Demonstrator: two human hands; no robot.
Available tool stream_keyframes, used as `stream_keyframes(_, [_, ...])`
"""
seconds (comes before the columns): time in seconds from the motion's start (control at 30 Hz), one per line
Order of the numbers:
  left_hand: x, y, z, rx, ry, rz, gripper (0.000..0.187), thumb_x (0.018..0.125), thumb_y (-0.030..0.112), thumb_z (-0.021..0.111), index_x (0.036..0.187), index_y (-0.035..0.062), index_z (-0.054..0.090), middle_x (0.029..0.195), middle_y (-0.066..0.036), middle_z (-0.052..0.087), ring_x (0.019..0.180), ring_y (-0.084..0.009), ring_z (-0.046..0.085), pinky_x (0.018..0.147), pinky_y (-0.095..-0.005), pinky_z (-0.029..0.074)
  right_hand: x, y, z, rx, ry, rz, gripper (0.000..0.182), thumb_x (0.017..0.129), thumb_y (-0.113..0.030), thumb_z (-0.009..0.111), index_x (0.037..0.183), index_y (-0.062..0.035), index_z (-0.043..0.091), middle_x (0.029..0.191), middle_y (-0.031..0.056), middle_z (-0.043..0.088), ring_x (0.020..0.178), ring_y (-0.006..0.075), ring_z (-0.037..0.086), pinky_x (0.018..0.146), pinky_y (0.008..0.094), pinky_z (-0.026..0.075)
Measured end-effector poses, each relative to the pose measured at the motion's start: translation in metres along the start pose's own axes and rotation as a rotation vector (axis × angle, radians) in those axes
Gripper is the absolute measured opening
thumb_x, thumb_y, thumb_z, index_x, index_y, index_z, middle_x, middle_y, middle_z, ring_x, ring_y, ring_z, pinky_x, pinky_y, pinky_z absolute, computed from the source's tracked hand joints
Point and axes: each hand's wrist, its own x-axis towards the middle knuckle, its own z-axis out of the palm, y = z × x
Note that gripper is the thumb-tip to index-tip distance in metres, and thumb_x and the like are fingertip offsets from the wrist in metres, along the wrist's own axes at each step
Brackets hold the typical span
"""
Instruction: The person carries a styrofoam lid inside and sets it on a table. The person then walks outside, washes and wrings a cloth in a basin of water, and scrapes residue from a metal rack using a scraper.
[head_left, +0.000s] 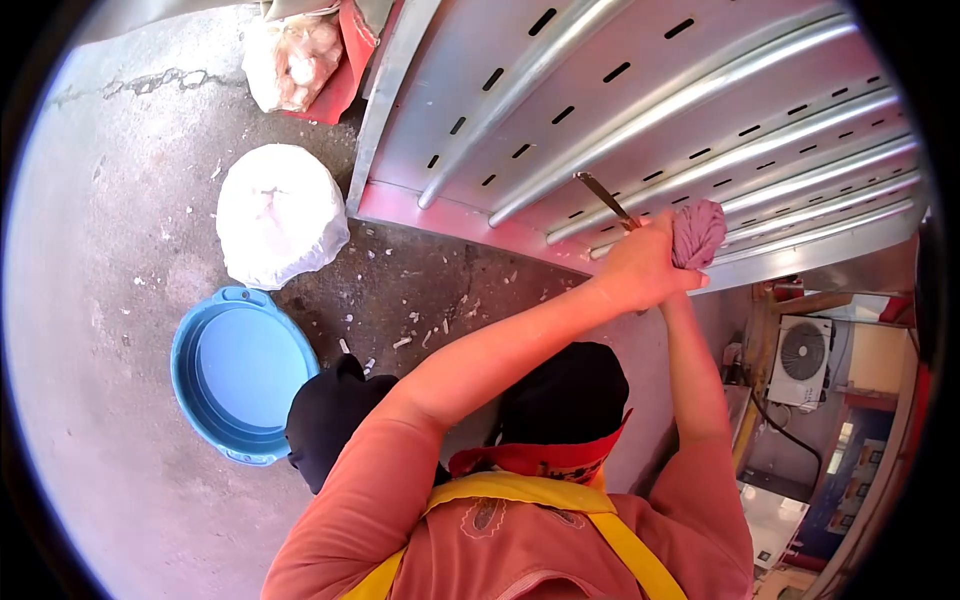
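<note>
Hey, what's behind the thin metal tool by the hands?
Behind the tool, you can see a metal panel with dark slots and shiny tubes. Whatever the tool itself covers is hidden.

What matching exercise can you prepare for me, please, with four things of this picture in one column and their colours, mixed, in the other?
Things:
1. Basin on the floor
2. Twisted bundle beside the hands
3. Straps over the shirt
4. Plastic bag nearest the basin

Colours:
A. Yellow
B. White
C. Mauve
D. Blue

Right pairs: 1-D, 2-C, 3-A, 4-B
</note>
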Motion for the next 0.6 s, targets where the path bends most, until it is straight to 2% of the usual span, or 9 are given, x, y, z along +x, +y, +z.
stream_keyframes(0.1, [-0.009,0.045,-0.012,0.075,0.007,0.104,0.072,0.063,0.038,0.078,0.108,-0.0068,0.044,0.096,-0.029,0.059,0.094,-0.0425,0.059,0.081,-0.0444,0.047,0.04,-0.049,0.015,-0.18,-0.063,-0.199,0.017,0.085,-0.007,0.061,0.101,-0.0035,0.058,0.086,0.012,0.06,0.078,0.0295,0.058,0.068,0.0378,0.046])
stream_keyframes(0.17, [-0.011,0.061,-0.019,-0.021,0.004,0.169,0.071,0.064,0.038,0.078,0.108,-0.0065,0.044,0.093,-0.029,0.059,0.093,-0.0431,0.059,0.081,-0.0444,0.047,0.052,-0.063,0.031,-0.313,-0.17,-0.283,0.017,0.085,-0.005,0.06,0.102,-0.0036,0.058,0.087,0.0118,0.06,0.079,0.0301,0.058,0.069,0.0385,0.046])
stream_keyframes(0.27, [-0.013,0.077,-0.034,-0.233,-0.027,0.188,0.071,0.064,0.038,0.078,0.108,-0.0064,0.044,0.09,-0.028,0.06,0.09,-0.0432,0.06,0.081,-0.0439,0.047,0.051,-0.066,0.042,-0.469,-0.435,-0.363,0.023,0.078,-0.011,0.066,0.1,-0.0078,0.059,0.09,0.0113,0.06,0.08,0.0343,0.056,0.065,0.0429,0.046])
stream_keyframes(0.3, [-0.014,0.081,-0.041,-0.243,-0.019,0.186,0.071,0.064,0.038,0.078,0.108,-0.0066,0.044,0.089,-0.028,0.06,0.09,-0.0432,0.06,0.08,-0.0438,0.046,0.049,-0.072,0.04,-0.471,-0.55,-0.309,0.019,0.083,-0.008,0.062,0.101,-0.0049,0.059,0.094,0.0143,0.06,0.086,0.0366,0.055,0.071,0.0411,0.045])
stream_keyframes(0.4, [-0.011,0.078,-0.051,-0.28,0.026,0.19,0.071,0.064,0.038,0.078,0.107,-0.007,0.044,0.089,-0.027,0.061,0.09,-0.0428,0.06,0.081,-0.0438,0.046,0.047,-0.092,0.029,-0.328,-0.455,-0.176,0.021,0.083,-0.011,0.063,0.102,-0.0046,0.059,0.094,0.0147,0.061,0.086,0.0368,0.057,0.071,0.0407,0.046])
stream_keyframes(0.43, [-0.011,0.077,-0.053,-0.291,0.042,0.192,0.071,0.064,0.037,0.078,0.108,-0.007,0.044,0.089,-0.027,0.061,0.09,-0.0427,0.06,0.081,-0.0439,0.046,0.05,-0.098,0.023,-0.308,-0.482,-0.028,0.022,0.084,-0.013,0.063,0.104,-0.0053,0.059,0.09,0.0162,0.063,0.083,0.0375,0.058,0.07,0.0414,0.047])
stream_keyframes(0.53, [-0.014,0.079,-0.066,-0.29,0.069,0.183,0.071,0.063,0.036,0.078,0.108,-0.008,0.045,0.09,-0.026,0.062,0.091,-0.0418,0.06,0.082,-0.044,0.046,0.069,-0.137,0.002,-0.408,-0.511,0.019,0.022,0.083,-0.013,0.064,0.103,-0.006,0.059,0.085,0.0174,0.063,0.078,0.0392,0.059,0.067,0.0436,0.046])
stream_keyframes(0.57, [-0.015,0.082,-0.069,-0.223,0.133,0.211,0.067,0.061,0.034,0.078,0.102,-0.0076,0.045,0.088,-0.025,0.062,0.087,-0.0411,0.061,0.079,-0.0433,0.048,0.076,-0.143,0.001,-0.437,-0.518,0.026,0.022,0.083,-0.013,0.064,0.103,-0.0062,0.059,0.083,0.0178,0.063,0.077,0.0398,0.059,0.066,0.0444,0.046])
stream_keyframes(0.6, [-0.015,0.084,-0.074,-0.21,0.133,0.206,0.069,0.062,0.035,0.078,0.104,-0.008,0.045,0.089,-0.025,0.062,0.088,-0.0411,0.061,0.081,-0.0432,0.047,0.08,-0.138,0.002,-0.407,-0.503,-0.024,0.021,0.083,-0.013,0.064,0.102,-0.006,0.059,0.083,0.0178,0.063,0.076,0.04,0.059,0.065,0.045,0.045])
